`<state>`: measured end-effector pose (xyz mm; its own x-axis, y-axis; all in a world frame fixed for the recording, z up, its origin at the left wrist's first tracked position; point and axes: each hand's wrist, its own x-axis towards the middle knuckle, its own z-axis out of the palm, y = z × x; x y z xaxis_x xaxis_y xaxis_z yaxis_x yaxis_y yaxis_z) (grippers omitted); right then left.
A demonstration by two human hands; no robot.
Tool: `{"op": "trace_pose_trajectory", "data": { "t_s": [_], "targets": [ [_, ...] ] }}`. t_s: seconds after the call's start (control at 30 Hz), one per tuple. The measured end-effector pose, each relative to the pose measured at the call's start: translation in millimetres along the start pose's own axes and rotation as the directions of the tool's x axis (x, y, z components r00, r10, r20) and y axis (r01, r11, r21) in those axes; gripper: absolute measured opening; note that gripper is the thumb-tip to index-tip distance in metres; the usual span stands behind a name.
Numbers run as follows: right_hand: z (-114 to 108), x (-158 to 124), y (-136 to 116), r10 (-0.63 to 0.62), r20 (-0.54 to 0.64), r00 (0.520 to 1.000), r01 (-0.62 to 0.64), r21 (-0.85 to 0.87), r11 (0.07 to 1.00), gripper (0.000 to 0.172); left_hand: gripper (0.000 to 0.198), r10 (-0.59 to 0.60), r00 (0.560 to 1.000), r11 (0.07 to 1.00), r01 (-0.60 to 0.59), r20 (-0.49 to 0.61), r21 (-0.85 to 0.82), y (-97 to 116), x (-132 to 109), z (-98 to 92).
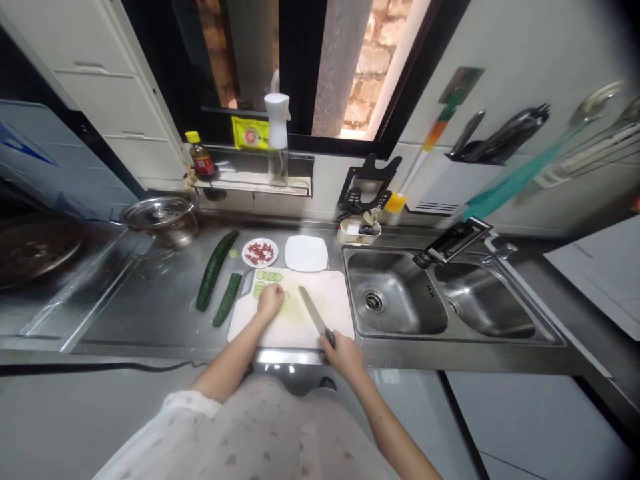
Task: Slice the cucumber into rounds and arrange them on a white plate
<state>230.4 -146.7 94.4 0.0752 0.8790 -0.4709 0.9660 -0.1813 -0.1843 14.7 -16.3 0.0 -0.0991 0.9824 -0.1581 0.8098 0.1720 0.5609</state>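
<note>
On the white cutting board [327,300], my left hand [271,300] is closed over cucumber slices, fingers bent together; what they grip is too small to make out. Thin green slices [269,275] lie in a row beyond that hand, with more beside it. My right hand [343,352] wraps round the black handle of a knife [313,310], whose blade points up and left over the board. Left of the board lie a long cucumber [215,270] and a shorter piece [227,300]. Behind the board stand a plate of chopped red bits [260,253] and a bare white plate [306,253].
A double steel sink [400,293] with a black faucet [453,243] is at the right. At the back left stands a lidded steel pot [167,220]. A shelf [240,181] along the window holds a sauce bottle [201,157] and a spray bottle [278,140].
</note>
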Motion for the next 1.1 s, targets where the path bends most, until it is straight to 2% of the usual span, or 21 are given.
{"op": "trace_pose_trajectory", "data": {
  "t_s": [0.27, 0.63, 0.8, 1.1],
  "targets": [
    [-4, 5, -1, 0.010, 0.014, 1.000, -0.010, -0.001, 1.000, 0.039, 0.016, -0.036, 0.999, 0.998, 0.034, -0.032, -0.045, 2, -9, -4.5],
    [-5, 11, -2, 0.000, 0.023, 1.000, 0.000, -0.016, 1.000, 0.041, 0.019, -0.159, 0.970, 0.984, 0.140, -0.181, -0.110, -38, -25, -29.0],
    [-4, 13, -2, 0.005, 0.022, 1.000, -0.005, 0.006, 1.000, 0.040, 0.018, -0.210, 0.951, 0.977, 0.193, -0.229, -0.096, -48, -27, -39.1],
    [-8, 11, -6, 0.006, 0.028, 1.000, -0.006, -0.003, 1.000, 0.040, 0.017, -0.195, 0.954, 0.980, 0.196, -0.226, -0.018, -59, -28, -35.3]
  ]
}}
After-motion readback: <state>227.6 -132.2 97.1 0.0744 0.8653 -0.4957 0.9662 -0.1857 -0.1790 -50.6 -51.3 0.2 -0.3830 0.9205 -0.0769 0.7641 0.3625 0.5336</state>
